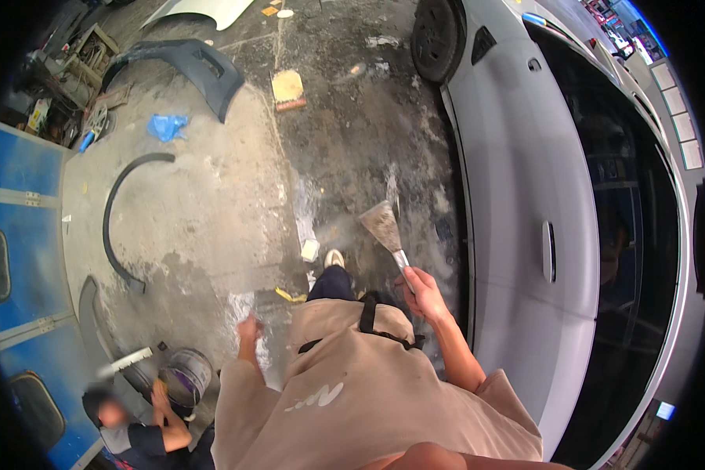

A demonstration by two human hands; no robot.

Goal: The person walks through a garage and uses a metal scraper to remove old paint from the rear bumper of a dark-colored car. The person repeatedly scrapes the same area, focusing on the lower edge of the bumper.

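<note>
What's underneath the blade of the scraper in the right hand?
Dark, stained floor shows all around the blade of the scraper, which the right hand holds by its handle. The patch directly beneath the blade is covered.

Open floor (352,149) ahead, car (517,204) right.

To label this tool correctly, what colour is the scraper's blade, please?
The blade is mottled grey-brown; it shows best in the head view.

I hold the right hand (424,294) farther forward, at right, its fingers (412,276) curled in a grip, forearm (460,352) slanting outward; my left hand (249,329) hangs nearer, at left, blurred.
</note>
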